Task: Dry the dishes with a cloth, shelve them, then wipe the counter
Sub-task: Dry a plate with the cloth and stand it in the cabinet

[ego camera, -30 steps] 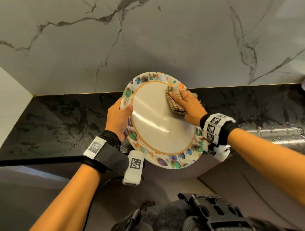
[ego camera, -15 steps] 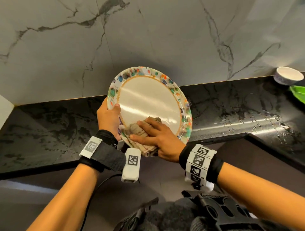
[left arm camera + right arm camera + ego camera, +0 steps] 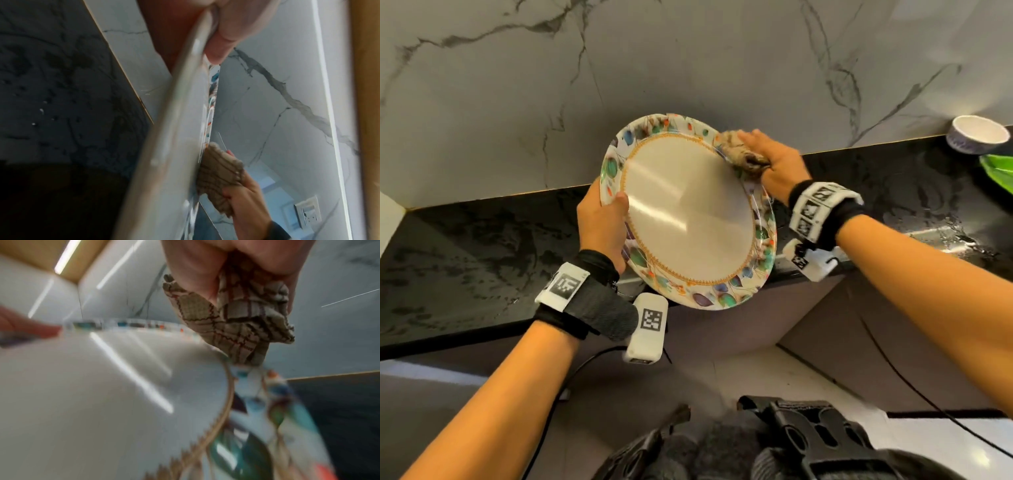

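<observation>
A large white plate with a gold ring and a coloured leaf rim is held tilted above the black counter. My left hand grips its left rim, thumb on the face. My right hand holds a bunched beige checked cloth against the plate's upper right rim. In the left wrist view the plate shows edge-on, with the cloth on its far side. In the right wrist view the cloth hangs from my fingers over the rim of the plate.
A small white bowl and something bright green sit at the counter's far right, where the surface is wet. The marble wall rises behind. The counter's front edge turns a corner below the plate.
My right hand has swept the cloth from the plate's lower left edge up to its upper right rim. The left hand keeps its grip on the plate, which has tilted a little.
</observation>
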A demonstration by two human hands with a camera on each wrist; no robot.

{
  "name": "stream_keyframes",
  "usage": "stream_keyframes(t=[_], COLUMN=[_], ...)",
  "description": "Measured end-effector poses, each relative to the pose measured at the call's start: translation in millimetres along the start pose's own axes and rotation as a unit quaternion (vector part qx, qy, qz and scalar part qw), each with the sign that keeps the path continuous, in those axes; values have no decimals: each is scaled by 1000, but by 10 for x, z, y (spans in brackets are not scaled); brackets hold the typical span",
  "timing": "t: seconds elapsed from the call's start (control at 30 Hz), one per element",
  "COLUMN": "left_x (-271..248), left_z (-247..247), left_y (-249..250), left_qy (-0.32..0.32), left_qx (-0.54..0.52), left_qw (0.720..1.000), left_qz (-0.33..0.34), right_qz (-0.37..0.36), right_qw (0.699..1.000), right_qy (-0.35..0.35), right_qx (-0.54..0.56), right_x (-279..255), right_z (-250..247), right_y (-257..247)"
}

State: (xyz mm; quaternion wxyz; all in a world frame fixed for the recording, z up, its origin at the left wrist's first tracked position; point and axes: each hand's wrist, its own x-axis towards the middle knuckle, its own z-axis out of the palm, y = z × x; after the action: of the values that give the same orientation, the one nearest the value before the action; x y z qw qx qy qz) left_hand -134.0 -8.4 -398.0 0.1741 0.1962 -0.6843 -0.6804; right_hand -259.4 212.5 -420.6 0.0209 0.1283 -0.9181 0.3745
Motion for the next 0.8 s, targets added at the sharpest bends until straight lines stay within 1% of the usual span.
stream_keyframes(t=[0.03,0.07,0.1,0.13,0.17,0.27,0.33,0.4,0.43,0.47,0.53,0.6,0.67,0.73,0.8], left_x=[0,2,11,23,32,65,79,92,94,90,81,67,56,44,39], left_z=[12,22,31,32,32,48,77,97,102,99,86,62,19,-36,-75], left_y=[23,41,52,56,54,57,64,66,60,53,36,13,-33,-100,-143], left_qy=[-4,-8,-10,-12,-14,-15,-14,-10,-4,2,13,17,22,28,34], left_qx=[4,7,9,8,6,2,1,-1,-3,-5,-9,-10,-2,-1,-6], left_qw=[1000,1000,1000,1000,1000,1000,1000,1000,1000,1000,1000,1000,1000,999,997], left_qz=[3,7,12,15,15,18,18,16,12,9,4,-5,-22,-46,-67], right_qz=[-23,-46,-58,-50,-40,-10,7,3,-11,-39,-118,-192,-241,-281,-287], right_qw=[997,988,980,977,977,983,986,989,990,989,984,971,952,925,901], right_qy=[-45,-75,-91,-102,-109,-97,-101,-116,-125,-126,-119,-124,-144,-153,-161], right_qx=[-66,-127,-168,-183,-179,-155,-131,-87,-71,-60,-55,-70,-119,-205,-283], right_x=[35,39,10,-60,-159,-546,-813,-1034,-1137,-1230,-1386,-1487,-1501,-1484,-1389], right_z=[108,211,299,355,402,499,561,645,693,753,863,910,838,694,536], right_y=[-4,32,96,157,221,298,187,-6,-109,-201,-300,-234,-7,231,428])
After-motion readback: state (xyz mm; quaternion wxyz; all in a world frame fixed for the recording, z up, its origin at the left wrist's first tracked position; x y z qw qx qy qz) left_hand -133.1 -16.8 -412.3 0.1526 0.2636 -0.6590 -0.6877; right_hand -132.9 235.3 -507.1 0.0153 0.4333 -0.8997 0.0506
